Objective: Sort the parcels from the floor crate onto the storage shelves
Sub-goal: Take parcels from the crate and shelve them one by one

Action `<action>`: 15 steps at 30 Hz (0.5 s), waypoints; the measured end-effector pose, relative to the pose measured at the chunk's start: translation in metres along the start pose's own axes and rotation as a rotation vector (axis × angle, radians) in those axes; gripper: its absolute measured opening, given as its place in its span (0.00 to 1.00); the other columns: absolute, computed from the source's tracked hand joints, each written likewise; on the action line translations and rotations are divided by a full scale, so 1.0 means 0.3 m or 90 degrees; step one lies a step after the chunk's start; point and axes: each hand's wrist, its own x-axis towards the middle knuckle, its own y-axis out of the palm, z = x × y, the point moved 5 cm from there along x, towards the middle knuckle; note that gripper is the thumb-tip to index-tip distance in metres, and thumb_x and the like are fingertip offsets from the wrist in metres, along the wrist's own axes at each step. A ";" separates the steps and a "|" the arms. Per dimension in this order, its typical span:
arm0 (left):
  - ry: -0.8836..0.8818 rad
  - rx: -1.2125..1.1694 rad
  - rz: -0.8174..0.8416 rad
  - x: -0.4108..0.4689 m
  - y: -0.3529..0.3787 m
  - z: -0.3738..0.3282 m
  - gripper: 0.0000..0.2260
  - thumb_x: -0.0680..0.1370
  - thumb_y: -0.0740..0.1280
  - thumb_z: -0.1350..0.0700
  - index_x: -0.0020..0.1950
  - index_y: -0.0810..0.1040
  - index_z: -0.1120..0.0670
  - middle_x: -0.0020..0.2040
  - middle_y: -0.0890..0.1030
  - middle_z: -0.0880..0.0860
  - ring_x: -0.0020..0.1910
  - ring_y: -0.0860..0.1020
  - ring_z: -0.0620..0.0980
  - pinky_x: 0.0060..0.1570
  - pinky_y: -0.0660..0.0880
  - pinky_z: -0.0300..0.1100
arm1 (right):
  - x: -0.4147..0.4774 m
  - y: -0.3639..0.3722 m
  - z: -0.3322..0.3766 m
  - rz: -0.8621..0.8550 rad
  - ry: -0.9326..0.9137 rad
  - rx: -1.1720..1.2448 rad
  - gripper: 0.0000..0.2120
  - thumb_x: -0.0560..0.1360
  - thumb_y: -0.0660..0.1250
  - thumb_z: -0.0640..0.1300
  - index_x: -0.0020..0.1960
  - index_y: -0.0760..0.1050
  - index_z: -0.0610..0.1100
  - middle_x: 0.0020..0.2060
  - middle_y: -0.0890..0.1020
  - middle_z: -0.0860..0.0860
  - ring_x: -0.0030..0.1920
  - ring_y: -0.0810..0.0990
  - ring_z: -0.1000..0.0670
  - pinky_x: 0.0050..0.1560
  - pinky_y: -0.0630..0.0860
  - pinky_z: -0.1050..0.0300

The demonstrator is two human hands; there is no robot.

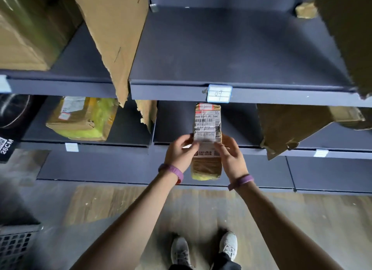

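Observation:
A narrow brown parcel (pixel 207 127) with a white barcode label and yellow tape at its near end is held lengthwise in front of the grey shelves. My left hand (pixel 180 152) grips its left side and my right hand (pixel 231 154) grips its right side, both near its middle. Its far end points into the middle shelf bay (pixel 175 121), just below the upper shelf's tag (pixel 219 93) marked 09. The upper shelf (pixel 231 48) above that tag is bare.
Cardboard dividers (pixel 118 38) separate the bays. A taped yellow-brown parcel (pixel 82 119) lies in the bay to the left, a large box (pixel 26 28) at upper left. Torn cardboard (pixel 285 127) hangs at the right. A dark crate (pixel 14 247) stands on the floor at lower left.

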 end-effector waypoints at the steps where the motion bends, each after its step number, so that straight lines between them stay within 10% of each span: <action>1: 0.008 0.008 0.006 0.034 0.011 -0.015 0.13 0.77 0.68 0.57 0.61 0.79 0.55 0.54 0.83 0.52 0.55 0.80 0.50 0.56 0.77 0.48 | 0.032 0.002 0.012 0.003 -0.006 -0.005 0.09 0.78 0.63 0.36 0.58 0.74 0.43 0.50 0.81 0.48 0.48 0.80 0.54 0.52 0.77 0.58; 7: 0.000 0.064 0.048 0.174 0.078 -0.010 0.13 0.78 0.63 0.59 0.60 0.78 0.49 0.54 0.82 0.49 0.53 0.80 0.48 0.49 0.74 0.37 | 0.162 0.016 0.015 0.020 -0.042 -0.043 0.16 0.76 0.65 0.32 0.57 0.74 0.49 0.48 0.81 0.53 0.46 0.80 0.57 0.48 0.76 0.67; 11: -0.024 0.055 0.051 0.205 0.095 0.017 0.17 0.77 0.65 0.58 0.65 0.75 0.45 0.55 0.79 0.44 0.52 0.78 0.43 0.40 0.72 0.27 | 0.175 0.014 -0.019 0.026 -0.023 -0.031 0.20 0.77 0.63 0.32 0.67 0.69 0.42 0.58 0.79 0.47 0.57 0.79 0.49 0.61 0.75 0.55; 15: -0.042 0.033 0.020 0.199 0.092 0.030 0.22 0.77 0.66 0.57 0.70 0.70 0.48 0.65 0.75 0.51 0.61 0.75 0.49 0.61 0.74 0.44 | 0.174 -0.001 -0.027 0.045 -0.028 -0.072 0.25 0.78 0.63 0.35 0.74 0.62 0.39 0.66 0.75 0.45 0.65 0.74 0.47 0.68 0.69 0.48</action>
